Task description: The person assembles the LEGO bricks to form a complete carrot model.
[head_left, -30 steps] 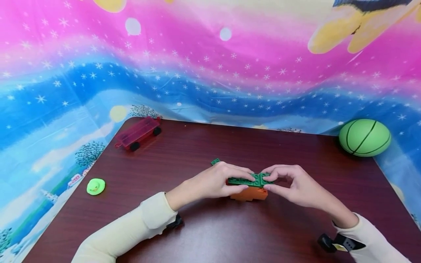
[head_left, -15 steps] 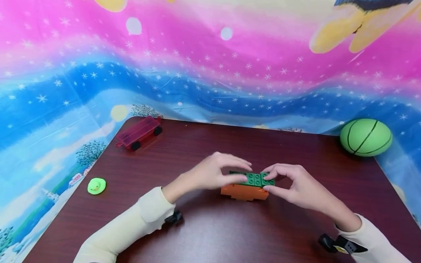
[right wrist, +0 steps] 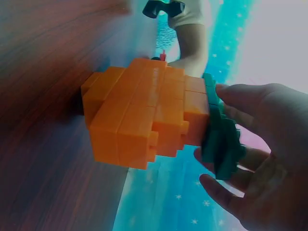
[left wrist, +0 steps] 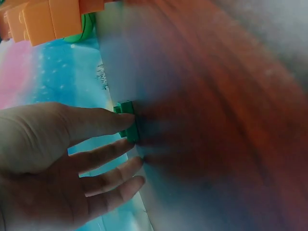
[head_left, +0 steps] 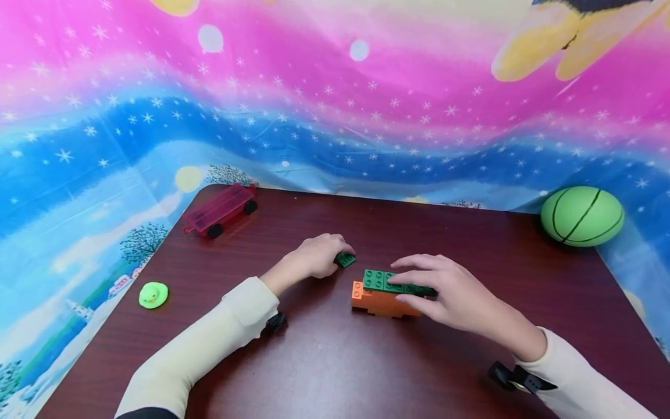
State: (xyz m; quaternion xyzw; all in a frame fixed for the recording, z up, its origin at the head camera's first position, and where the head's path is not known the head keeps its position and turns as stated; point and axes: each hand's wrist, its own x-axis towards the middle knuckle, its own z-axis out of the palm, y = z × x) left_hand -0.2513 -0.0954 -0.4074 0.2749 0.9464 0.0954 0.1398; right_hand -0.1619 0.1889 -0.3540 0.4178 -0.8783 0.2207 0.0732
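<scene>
My left hand (head_left: 316, 256) pinches a small green building brick (head_left: 345, 259) at the table, behind and left of the block build. In the left wrist view the thumb lies against this green brick (left wrist: 127, 120), while the other fingers stretch beside it. Stepped orange building bricks (head_left: 384, 304) stand upright on the table, topped by a row of green bricks (head_left: 374, 279). Over the right part of that row is my right hand (head_left: 460, 294), its fingers spread and fairly straight. The right wrist view shows its thumb at the green layer (right wrist: 219, 130) and fingers around the far side.
A transparent red toy wagon (head_left: 222, 210) stands at the table's back left corner. A green toy duck (head_left: 154, 295) sits near the left edge, and a green ball (head_left: 582, 216) at the back right. A printed cloth (head_left: 324, 116) hangs behind the table (head_left: 324, 372).
My left hand has left the green row and moved back-left to the loose green brick, which it now pinches. The right hand has shifted left over the row, its fingers spreading.
</scene>
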